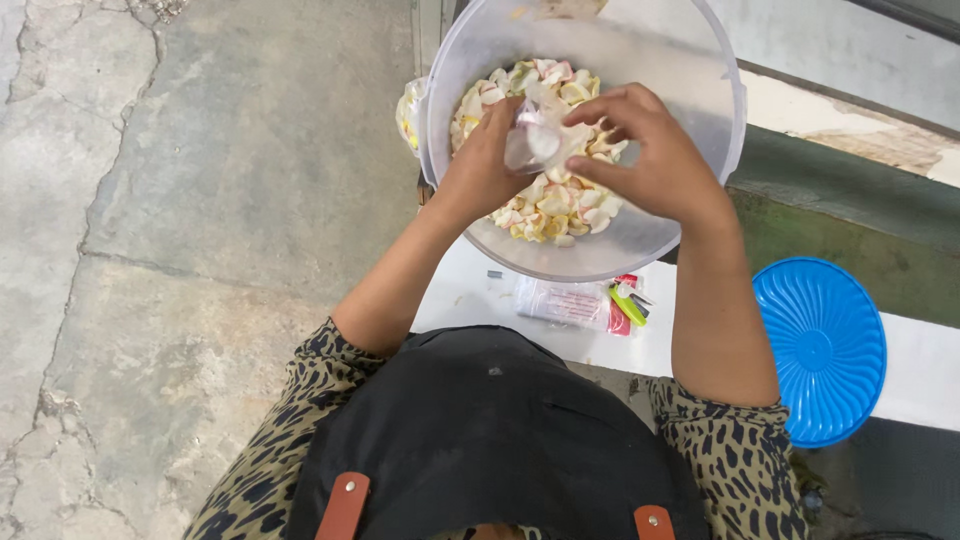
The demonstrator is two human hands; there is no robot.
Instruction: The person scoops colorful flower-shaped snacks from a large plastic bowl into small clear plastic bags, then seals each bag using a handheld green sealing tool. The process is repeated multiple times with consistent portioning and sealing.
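I see both hands over a big clear tub (700, 120) full of pale pink and yellow chips (560, 205). My left hand (480, 165) and my right hand (650, 150) each pinch a small clear bag (535, 145) between them, just above the chips. A blue lid (820, 345) lies on the white table (920, 365) to the right. A flat packet (570, 303) lies under the tub's edge.

Cracked grey concrete floor (200, 200) at left. White surface (920, 370) spans the middle right. Beyond it, a green-stained concrete ledge (850, 200). Even daylight throughout.
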